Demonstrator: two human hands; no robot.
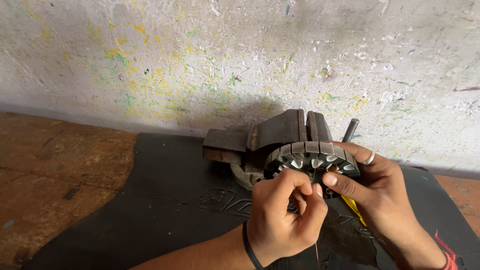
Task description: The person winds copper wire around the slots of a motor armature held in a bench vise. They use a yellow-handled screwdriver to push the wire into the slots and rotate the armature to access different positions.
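A round metal motor stator [312, 159] with slotted teeth and pale slot liners sits in front of a dark bench vise [280, 132]. My right hand [380, 195], with a ring on one finger, cups the stator's right side, thumb on its face. My left hand [282, 217], a black band on the wrist, pinches a thin copper wire [316, 250] between thumb and forefinger just below the stator. The wire runs down toward the frame's bottom edge. The stator's lower part is hidden behind my fingers.
The vise stands on a black rubber mat [165, 200] over a worn wooden bench [55, 170], against a paint-flecked white wall [240, 55]. The vise handle [350, 130] sticks up at the right. A yellow strip [354, 207] shows under my right hand.
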